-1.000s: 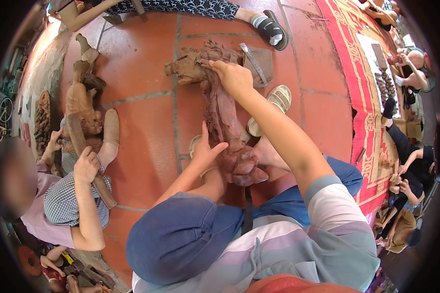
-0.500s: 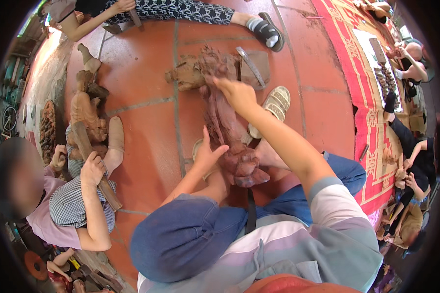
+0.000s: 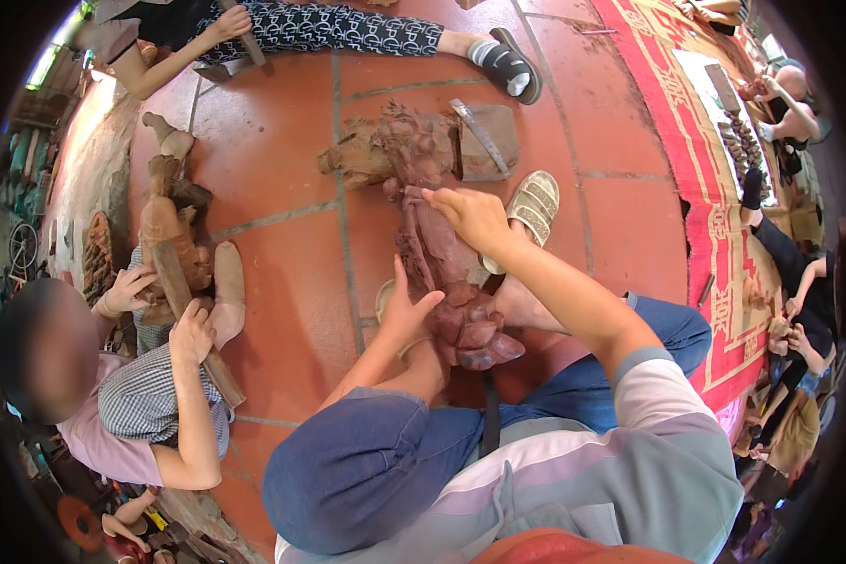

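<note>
A reddish-brown carved wooden statue (image 3: 439, 242) lies lengthwise in front of me. Its lumpy, petal-like base (image 3: 479, 338) is between my legs, and its far end rests on a rough wooden block (image 3: 362, 155). My left hand (image 3: 406, 308) is against the statue's left side near the base, thumb and fingers spread. Over the middle of the statue, my right hand (image 3: 475, 221) has its fingers bent together and pressed to the carved surface. What it pinches, if anything, is hidden. A pale curved metal strip (image 3: 479, 138) lies across the right part of the block.
At left a seated person works with a wooden bar (image 3: 174, 282) over another wooden figure (image 3: 171, 230). Another person's sandalled foot (image 3: 512, 66) is beyond the block. A red and gold mat (image 3: 714, 226) runs along the right, with several people beyond it.
My right hand has drawn back toward me along the statue, from its far end to its middle. My left hand stays at its side. The person at left has shifted a hand along the bar.
</note>
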Demonstrator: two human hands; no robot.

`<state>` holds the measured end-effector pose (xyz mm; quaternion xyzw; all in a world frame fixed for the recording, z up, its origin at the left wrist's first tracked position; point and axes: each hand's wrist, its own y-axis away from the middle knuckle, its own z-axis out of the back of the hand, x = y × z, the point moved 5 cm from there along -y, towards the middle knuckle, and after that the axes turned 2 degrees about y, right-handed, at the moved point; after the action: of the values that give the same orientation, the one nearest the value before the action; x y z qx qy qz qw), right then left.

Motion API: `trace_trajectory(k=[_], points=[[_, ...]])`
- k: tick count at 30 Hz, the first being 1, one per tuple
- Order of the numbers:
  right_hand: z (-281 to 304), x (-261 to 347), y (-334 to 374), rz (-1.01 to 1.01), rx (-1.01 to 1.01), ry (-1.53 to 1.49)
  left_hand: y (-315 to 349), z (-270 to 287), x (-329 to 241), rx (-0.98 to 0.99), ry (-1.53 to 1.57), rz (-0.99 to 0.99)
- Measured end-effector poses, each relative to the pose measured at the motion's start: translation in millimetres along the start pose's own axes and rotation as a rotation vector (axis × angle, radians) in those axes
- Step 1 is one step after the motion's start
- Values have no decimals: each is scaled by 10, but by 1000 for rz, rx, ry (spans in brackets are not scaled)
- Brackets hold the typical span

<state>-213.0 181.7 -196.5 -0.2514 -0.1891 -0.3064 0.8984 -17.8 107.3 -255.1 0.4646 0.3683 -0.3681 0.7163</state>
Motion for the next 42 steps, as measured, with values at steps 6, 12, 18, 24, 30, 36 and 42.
trace_trajectory(k=[6,12,18,24,30,36,42], points=[[-84,-35,-347,-24,-105,58,-30,-72,35,44,-12,17],[190,-107,225,-124,312,46,-93,-18,98,-34,-79,12],[658,-529,1204,-602,323,-860,-88,32,3,-155,-282,36],[678,-196,2348,-1034,343,-1793,-33,-27,235,-188,-95,1],[804,-123,2553,-1040,392,-1551,216,49,389,-180,-91,56],[990,-137,2508,-907,175,-1554,542,293,544,-173,-160,118],[958,107,2421,-843,223,-1484,845,540,784,-165,-218,176]])
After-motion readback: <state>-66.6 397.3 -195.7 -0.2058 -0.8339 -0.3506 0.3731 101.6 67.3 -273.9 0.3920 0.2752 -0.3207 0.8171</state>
